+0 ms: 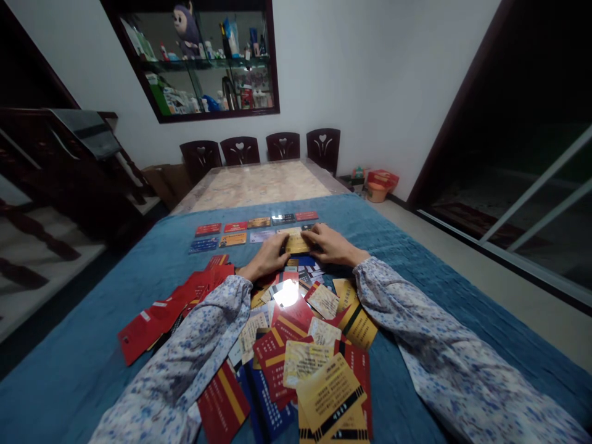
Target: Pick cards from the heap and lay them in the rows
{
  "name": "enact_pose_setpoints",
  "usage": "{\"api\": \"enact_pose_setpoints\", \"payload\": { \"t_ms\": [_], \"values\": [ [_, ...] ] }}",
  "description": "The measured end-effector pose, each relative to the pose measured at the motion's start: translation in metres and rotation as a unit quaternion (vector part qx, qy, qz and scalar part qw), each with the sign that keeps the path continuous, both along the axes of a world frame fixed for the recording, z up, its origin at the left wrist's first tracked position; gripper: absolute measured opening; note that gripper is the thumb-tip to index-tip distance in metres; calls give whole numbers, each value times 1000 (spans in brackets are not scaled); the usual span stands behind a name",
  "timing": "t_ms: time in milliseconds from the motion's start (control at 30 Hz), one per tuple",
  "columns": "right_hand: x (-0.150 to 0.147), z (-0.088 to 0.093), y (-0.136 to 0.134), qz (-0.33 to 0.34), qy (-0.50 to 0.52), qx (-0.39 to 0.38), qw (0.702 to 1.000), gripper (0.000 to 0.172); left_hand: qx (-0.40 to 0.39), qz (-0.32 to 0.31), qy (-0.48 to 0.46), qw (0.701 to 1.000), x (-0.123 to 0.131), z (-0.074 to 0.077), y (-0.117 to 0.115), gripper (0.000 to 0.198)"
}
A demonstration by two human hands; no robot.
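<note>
My left hand (269, 251) and my right hand (333, 243) grip a gold card (297, 243) by its two side edges, fingers closed on it. It is held low, just in front of two rows of cards, and partly hides what lies behind. In the far row are a red card (208, 229), a black card (283, 218) and others. The near row shows a blue card (203, 245), an orange card (232, 239) and a lilac card (262, 236). Below my hands a loose heap of red, gold and blue cards (330, 391) spreads between my forearms.
Overlapping red cards (157, 320) fan out left of my left sleeve. A blue cloth (92, 333) covers the near table, with a bare marble-patterned top (259, 184) beyond. Several dark chairs (283, 147) line the far end. A shelf niche (198, 61) is set in the wall.
</note>
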State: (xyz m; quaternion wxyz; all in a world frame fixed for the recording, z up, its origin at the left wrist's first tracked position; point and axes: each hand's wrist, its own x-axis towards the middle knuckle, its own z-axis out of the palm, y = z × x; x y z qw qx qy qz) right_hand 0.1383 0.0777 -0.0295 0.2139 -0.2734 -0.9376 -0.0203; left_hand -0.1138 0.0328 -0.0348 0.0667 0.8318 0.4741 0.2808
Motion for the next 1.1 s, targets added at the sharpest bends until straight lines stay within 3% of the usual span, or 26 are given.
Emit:
{"api": "enact_pose_setpoints", "payload": {
  "t_ms": [200, 600, 1100],
  "values": [
    [1, 4, 0, -15, 7, -35, 999, 55, -11, 16, -5, 1000, -1, 0, 1, 44],
    [1, 10, -1, -72, -32, -48, 996, 47, -39, 40, -8, 998, -2, -1, 3, 49],
    [-1, 9, -1, -77, -22, -78, 994, 48, -66, 56, 54, 995, -7, 9, 3, 37]
  ]
}}
